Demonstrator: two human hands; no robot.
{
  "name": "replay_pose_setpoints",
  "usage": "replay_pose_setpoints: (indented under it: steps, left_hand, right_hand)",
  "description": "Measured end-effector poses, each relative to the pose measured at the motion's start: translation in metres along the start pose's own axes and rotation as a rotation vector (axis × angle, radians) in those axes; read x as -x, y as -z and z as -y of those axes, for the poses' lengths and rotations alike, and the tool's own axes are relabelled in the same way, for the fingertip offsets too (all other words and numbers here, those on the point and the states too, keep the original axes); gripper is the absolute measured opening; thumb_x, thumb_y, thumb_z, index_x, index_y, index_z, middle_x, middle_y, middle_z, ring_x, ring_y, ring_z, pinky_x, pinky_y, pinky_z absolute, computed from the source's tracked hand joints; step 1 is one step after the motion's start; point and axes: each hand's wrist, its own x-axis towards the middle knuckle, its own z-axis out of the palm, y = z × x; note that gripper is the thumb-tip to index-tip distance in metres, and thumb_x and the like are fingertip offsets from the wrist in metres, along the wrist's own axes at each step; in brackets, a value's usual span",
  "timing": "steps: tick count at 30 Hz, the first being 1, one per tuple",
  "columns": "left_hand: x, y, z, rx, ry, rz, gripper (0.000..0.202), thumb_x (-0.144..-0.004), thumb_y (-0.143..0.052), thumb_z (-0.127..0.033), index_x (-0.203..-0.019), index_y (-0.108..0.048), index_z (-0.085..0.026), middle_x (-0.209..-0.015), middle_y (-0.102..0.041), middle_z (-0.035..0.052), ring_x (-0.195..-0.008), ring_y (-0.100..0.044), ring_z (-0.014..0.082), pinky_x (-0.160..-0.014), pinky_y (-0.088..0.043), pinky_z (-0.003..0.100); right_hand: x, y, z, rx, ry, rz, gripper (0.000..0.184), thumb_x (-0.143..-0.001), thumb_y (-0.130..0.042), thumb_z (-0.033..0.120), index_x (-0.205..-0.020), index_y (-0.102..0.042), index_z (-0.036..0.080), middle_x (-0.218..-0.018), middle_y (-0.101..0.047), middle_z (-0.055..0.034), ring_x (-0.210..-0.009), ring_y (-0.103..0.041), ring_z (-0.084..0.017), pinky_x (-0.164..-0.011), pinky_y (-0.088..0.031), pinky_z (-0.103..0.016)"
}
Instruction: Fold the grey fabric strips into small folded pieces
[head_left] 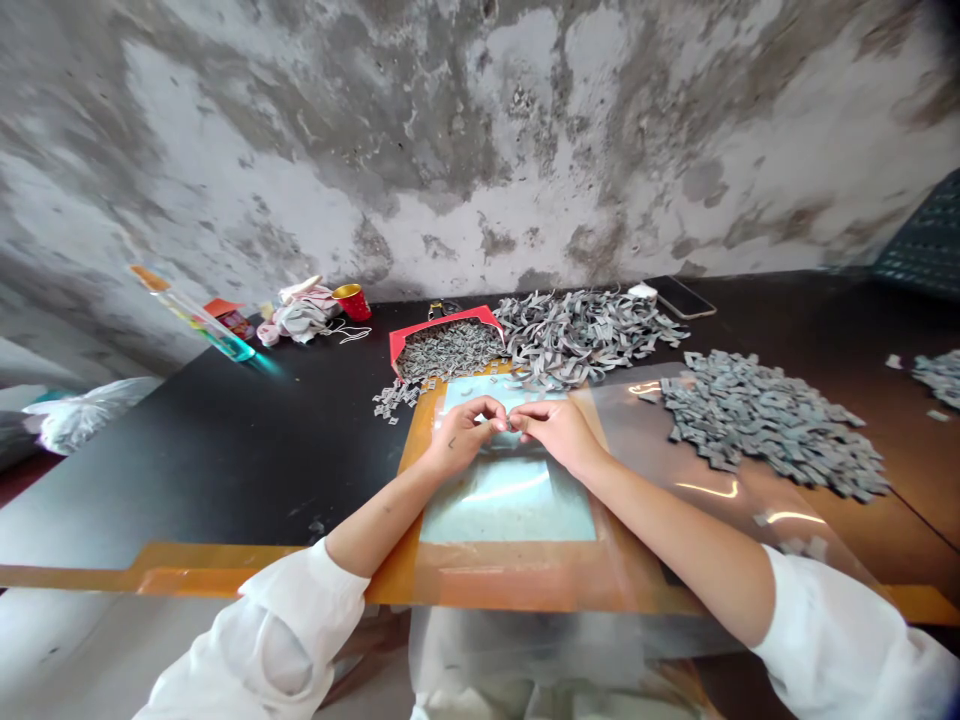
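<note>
- well, both hands meet over the middle of the black worktop [247, 460], the fingertips almost touching.
- the left hand [466, 435] has a narrow grip, thumb and forefinger pinched on a small grey piece [509, 424].
- the right hand [553, 428] pinches at the same piece from the other side, its grip just as narrow; the piece is mostly hidden by the fingers, so i can't make out its shape.
- that piece sits above a pale blue sheet [510, 505], which lies under shiny clear plastic.
- just beyond the hands, a red-edged tray [481, 316] is full of small grey square rings [450, 348], some spilled by its near left corner.
- touching the tray on the right is a tangled heap of grey strips [589, 335].
- farther right, nearer me, spreads a pile of short grey pieces [765, 420].
- at the back are a red cup [354, 304] and a dark phone [685, 298].
</note>
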Motion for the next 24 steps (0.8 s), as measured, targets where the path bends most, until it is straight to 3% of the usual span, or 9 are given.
replay_pose_setpoints:
  steps: [4,8,12,17,21,24]
  left_hand:
    - [-0.001,0.003,-0.002,-0.052,-0.147,-0.061,0.017,-0.077,-0.070,-0.030,-0.068,-0.065,-0.017,-0.078,-0.058,0.0025,-0.077,-0.052,0.0153,-0.075,-0.040,0.027]
    - [-0.001,0.005,0.004,0.003,-0.173,-0.038,0.019,-0.075,-0.074,-0.033,-0.066,-0.066,-0.018,-0.076,-0.052,0.0015,-0.072,-0.048,0.0137,-0.068,-0.038,0.026]
    - [-0.001,0.005,0.008,0.034,-0.169,0.013,0.023,-0.076,-0.074,-0.036,-0.067,-0.064,-0.017,-0.076,-0.049,0.0006,-0.071,-0.046,0.0130,-0.070,-0.037,0.026]
    - [0.000,0.002,0.004,0.055,-0.106,0.066,0.026,-0.080,-0.070,-0.038,-0.072,-0.060,-0.016,-0.078,-0.050,0.0006,-0.071,-0.047,0.0121,-0.068,-0.040,0.025]
    - [0.001,-0.003,0.001,0.219,-0.054,0.044,0.030,-0.078,-0.070,-0.043,-0.084,-0.058,-0.017,-0.082,-0.055,0.0013,-0.070,-0.055,0.0122,-0.065,-0.047,0.025]
    - [0.001,-0.005,-0.001,0.239,-0.068,0.006,0.033,-0.077,-0.071,-0.044,-0.090,-0.061,-0.016,-0.082,-0.060,0.0024,-0.065,-0.059,0.0122,-0.062,-0.050,0.026]
  right_hand:
    - [0.000,-0.002,-0.002,-0.055,-0.035,0.018,0.023,-0.072,-0.070,0.039,-0.077,-0.076,0.018,-0.070,-0.069,-0.0018,-0.056,-0.058,-0.013,-0.060,-0.044,-0.025]
    - [0.002,-0.004,-0.001,-0.048,-0.006,0.013,0.021,-0.072,-0.071,0.039,-0.077,-0.076,0.018,-0.067,-0.069,-0.0014,-0.055,-0.057,-0.013,-0.059,-0.044,-0.025]
    - [0.005,-0.006,0.002,0.054,0.067,-0.024,0.018,-0.076,-0.067,0.035,-0.075,-0.076,0.020,-0.061,-0.066,0.0000,-0.057,-0.057,-0.014,-0.060,-0.043,-0.024]
    - [0.005,-0.005,0.002,0.070,0.059,-0.035,0.019,-0.077,-0.067,0.036,-0.072,-0.075,0.020,-0.059,-0.065,0.0001,-0.058,-0.058,-0.014,-0.060,-0.042,-0.025]
    - [0.003,-0.006,0.001,-0.078,0.057,-0.005,0.024,-0.075,-0.069,0.043,-0.079,-0.073,0.019,-0.071,-0.070,-0.0014,-0.060,-0.060,-0.014,-0.061,-0.047,-0.026]
    - [0.003,-0.007,0.002,-0.221,0.019,-0.024,0.035,-0.070,-0.074,0.046,-0.093,-0.065,0.021,-0.072,-0.070,0.0000,-0.060,-0.064,-0.014,-0.061,-0.051,-0.026]
